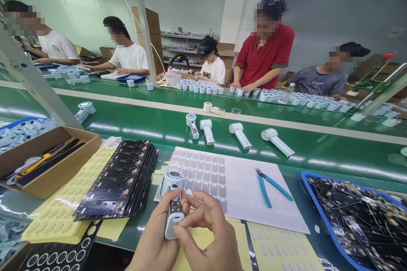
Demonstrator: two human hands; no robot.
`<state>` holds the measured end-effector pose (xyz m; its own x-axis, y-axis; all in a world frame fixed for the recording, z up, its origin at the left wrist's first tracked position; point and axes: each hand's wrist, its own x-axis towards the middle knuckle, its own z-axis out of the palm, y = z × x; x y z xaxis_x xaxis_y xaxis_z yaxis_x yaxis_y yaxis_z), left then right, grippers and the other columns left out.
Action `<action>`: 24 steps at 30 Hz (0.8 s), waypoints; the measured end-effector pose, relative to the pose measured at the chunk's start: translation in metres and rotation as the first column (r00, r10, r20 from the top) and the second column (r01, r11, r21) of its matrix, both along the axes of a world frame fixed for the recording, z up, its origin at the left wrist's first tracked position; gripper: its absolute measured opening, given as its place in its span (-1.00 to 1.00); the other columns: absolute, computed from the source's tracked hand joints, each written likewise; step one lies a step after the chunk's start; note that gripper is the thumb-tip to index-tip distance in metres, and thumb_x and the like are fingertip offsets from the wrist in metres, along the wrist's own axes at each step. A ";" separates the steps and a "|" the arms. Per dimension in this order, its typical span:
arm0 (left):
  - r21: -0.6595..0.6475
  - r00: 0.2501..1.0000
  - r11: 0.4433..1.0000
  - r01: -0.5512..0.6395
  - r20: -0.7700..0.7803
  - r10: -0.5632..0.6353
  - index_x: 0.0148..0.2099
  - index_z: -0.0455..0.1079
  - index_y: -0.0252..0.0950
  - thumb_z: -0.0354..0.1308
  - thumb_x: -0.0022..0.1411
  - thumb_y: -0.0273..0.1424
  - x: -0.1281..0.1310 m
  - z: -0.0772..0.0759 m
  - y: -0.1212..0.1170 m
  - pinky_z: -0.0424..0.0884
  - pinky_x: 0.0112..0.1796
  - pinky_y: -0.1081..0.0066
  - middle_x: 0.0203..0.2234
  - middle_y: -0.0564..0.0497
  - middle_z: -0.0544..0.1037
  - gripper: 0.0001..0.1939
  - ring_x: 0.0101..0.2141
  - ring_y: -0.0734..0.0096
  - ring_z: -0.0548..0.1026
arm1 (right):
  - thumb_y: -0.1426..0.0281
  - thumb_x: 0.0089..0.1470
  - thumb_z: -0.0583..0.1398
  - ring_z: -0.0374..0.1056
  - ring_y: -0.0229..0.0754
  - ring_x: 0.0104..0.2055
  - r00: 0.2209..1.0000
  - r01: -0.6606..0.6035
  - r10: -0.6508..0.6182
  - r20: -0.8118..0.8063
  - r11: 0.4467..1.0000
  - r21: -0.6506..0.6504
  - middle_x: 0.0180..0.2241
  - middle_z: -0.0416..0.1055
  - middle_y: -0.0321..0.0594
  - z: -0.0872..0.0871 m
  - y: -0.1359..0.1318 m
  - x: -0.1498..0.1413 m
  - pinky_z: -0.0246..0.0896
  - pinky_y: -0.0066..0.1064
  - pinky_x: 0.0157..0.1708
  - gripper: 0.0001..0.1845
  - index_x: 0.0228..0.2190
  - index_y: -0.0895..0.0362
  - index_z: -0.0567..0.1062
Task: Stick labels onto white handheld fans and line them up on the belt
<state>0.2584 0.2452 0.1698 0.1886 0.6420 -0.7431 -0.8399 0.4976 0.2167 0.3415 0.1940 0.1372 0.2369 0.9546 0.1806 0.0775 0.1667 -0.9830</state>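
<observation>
In the lower middle, my left hand (157,233) is closed around the handle of a light blue handheld fan (172,178). Its round head points away from me, and a dark circuit board (175,206) shows in the open handle. My right hand (211,228) closes on the near end of that handle, with its thumb against the light blue end piece. Close to my right fingertips is a small white piece (189,192), partly hidden; I cannot tell whether they grip it. Beneath and beyond the hands lies a sheet of grey stickers (200,169).
Blue-handled cutters (266,188) lie on white paper. A blue tray (321,216) of circuit boards stands right; stacked boards (114,182) and a cardboard box (85,146) stand left. Several fans (240,135) rest on the green conveyor (152,123). Co-workers sit and stand across it.
</observation>
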 end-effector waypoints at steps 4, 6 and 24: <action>0.029 0.999 0.999 0.030 -0.042 -0.028 -0.34 0.38 -0.34 0.08 0.26 -0.64 -0.005 0.004 -0.002 0.44 -0.56 0.66 -0.59 0.03 0.46 -0.84 -0.65 0.63 0.43 | 0.44 -0.18 0.38 0.54 -0.04 -0.11 0.986 0.103 -0.110 0.126 0.993 0.064 -0.17 0.54 -0.25 -0.003 0.001 0.004 0.49 -0.37 -0.24 -0.29 0.05 -0.02 0.38; 0.082 0.986 0.993 0.086 -0.147 -0.073 -0.29 0.45 -0.40 0.14 0.19 -0.67 -0.015 0.003 -0.001 0.45 -0.55 0.63 -0.55 -0.03 0.51 -0.88 -0.63 0.59 0.45 | 0.32 -0.12 0.38 0.53 -0.08 -0.16 0.997 0.076 -0.076 0.006 0.996 -0.043 -0.08 0.46 -0.19 -0.005 0.004 0.009 0.46 -0.42 -0.37 -0.32 0.07 0.00 0.36; 0.332 0.777 0.806 0.490 -0.586 -0.231 -0.28 0.59 -0.25 0.41 -0.17 -0.46 -0.062 -0.050 -0.005 0.34 0.12 0.27 -0.23 -0.09 0.67 -0.71 0.02 0.04 0.53 | 0.61 -0.03 0.22 0.48 -0.21 -0.28 0.830 -0.199 0.177 0.529 0.980 -0.016 -0.28 0.47 -0.30 -0.070 -0.007 -0.003 0.38 -0.48 -0.32 -0.81 -0.44 0.05 0.49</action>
<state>0.1963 0.2404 0.1201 0.1665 0.8789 -0.4471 -0.3230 0.4770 0.8174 0.3384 0.1871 0.0673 -0.0874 0.9607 0.2633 0.5437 0.2675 -0.7955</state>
